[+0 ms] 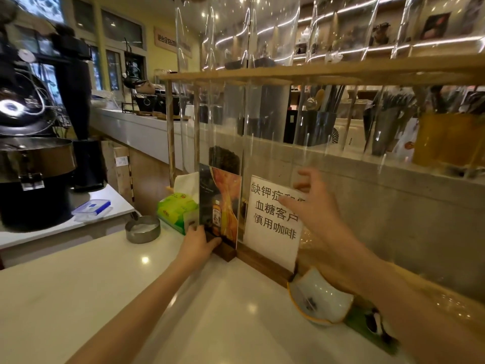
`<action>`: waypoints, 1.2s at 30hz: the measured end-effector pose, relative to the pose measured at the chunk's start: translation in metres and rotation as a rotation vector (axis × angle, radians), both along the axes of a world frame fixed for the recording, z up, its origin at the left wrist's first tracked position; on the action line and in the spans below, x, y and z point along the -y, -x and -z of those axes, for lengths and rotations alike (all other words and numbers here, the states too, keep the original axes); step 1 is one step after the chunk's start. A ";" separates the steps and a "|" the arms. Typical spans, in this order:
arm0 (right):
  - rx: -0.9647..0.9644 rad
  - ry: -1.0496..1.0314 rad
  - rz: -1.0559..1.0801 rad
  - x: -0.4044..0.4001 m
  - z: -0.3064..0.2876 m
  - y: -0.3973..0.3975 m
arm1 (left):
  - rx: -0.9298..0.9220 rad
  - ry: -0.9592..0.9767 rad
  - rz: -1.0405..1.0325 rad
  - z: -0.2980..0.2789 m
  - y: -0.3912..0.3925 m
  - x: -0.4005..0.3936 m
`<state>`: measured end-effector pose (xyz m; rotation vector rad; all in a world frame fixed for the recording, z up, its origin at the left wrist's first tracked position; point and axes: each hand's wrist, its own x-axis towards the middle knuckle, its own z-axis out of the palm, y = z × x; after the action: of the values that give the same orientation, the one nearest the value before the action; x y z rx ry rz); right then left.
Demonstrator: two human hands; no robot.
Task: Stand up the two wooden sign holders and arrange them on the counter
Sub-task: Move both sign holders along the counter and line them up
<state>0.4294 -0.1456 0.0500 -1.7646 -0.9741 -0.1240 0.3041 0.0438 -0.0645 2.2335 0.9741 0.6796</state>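
Note:
Two sign holders with dark wooden bases stand upright side by side at the back of the white counter (pixel 131 298). The left sign holder (pixel 220 206) carries a dark and orange advert with a bottle on it. My left hand (pixel 198 241) grips its wooden base at the lower left corner. The right sign holder (pixel 273 224) shows a white sheet with black Chinese text. My right hand (pixel 315 206) rests on that sheet's upper right edge, fingers spread, covering part of the text. The two bases meet at an angle near the middle.
A green tissue pack (pixel 177 210) and a round metal ashtray (pixel 142 229) sit left of the signs. A white ceramic dish (pixel 322 298) lies right of the bases. Tall clear tubes in a wooden rack (pixel 315 74) rise behind. A coffee roaster (pixel 29 153) stands at the far left.

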 end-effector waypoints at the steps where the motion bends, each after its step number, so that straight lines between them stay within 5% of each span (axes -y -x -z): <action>1: 0.120 0.002 -0.010 -0.006 -0.012 0.000 | 0.014 0.017 -0.001 0.000 0.001 0.000; 5: 0.497 0.193 -0.111 -0.045 -0.048 0.003 | 0.082 0.044 -0.004 0.005 0.003 0.002; 12: 0.512 0.554 -0.298 -0.106 -0.052 0.007 | 0.203 0.099 -0.055 0.012 0.002 0.000; 36: 0.282 0.408 -0.145 -0.112 -0.044 0.001 | 0.155 0.040 -0.038 0.011 -0.027 -0.003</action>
<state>0.4282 -0.0332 0.0945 -2.0742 -1.4045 -0.0870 0.3313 0.0472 -0.0752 2.0975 0.9459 0.8299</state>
